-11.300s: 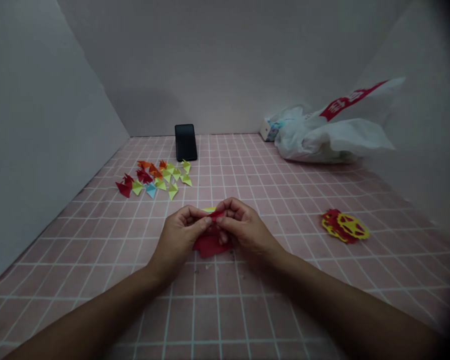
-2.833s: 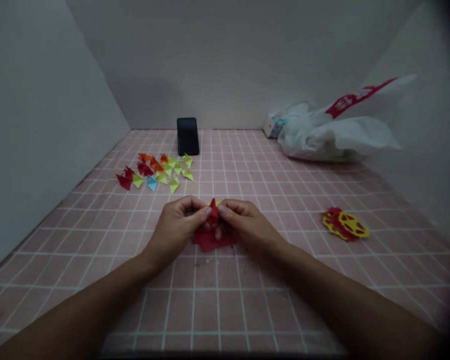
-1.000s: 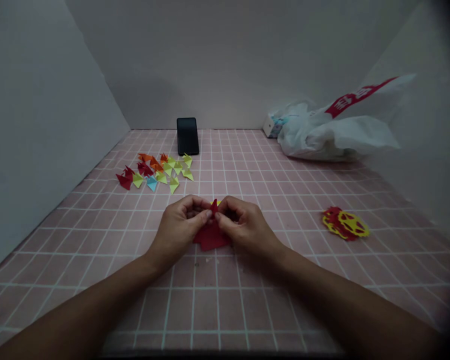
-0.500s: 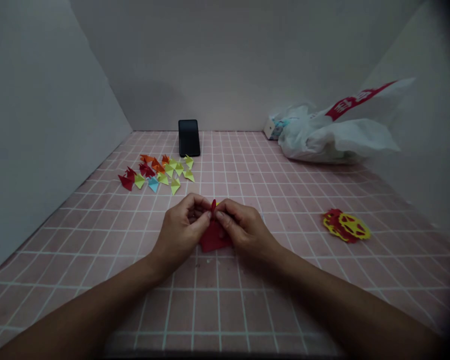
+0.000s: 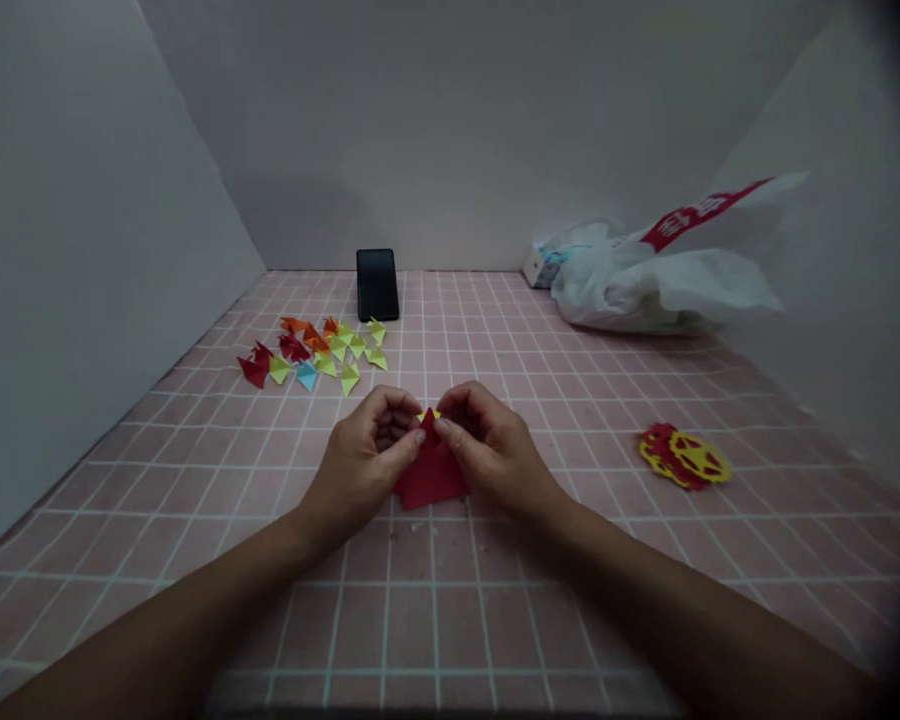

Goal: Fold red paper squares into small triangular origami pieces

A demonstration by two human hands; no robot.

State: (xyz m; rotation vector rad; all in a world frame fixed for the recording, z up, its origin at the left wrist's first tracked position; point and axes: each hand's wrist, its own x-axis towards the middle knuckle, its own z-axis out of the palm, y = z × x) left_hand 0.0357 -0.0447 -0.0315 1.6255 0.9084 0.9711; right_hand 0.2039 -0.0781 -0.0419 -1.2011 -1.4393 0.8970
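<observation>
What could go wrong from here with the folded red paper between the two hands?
The folded red paper appears held only by the fingertips of the left hand and right hand, so it might slip or crease unevenly. Below it is flat red paper of nearly the same colour, so its edges may be misjudged. Finally, the nearest yellow origami crane lies just beyond the left hand; a wide movement could knock it.

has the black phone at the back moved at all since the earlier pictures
No, neither way: the black phone keeps its place on the grid tablecloth, beyond the blue folded paper; only the camera view shifts.
</observation>
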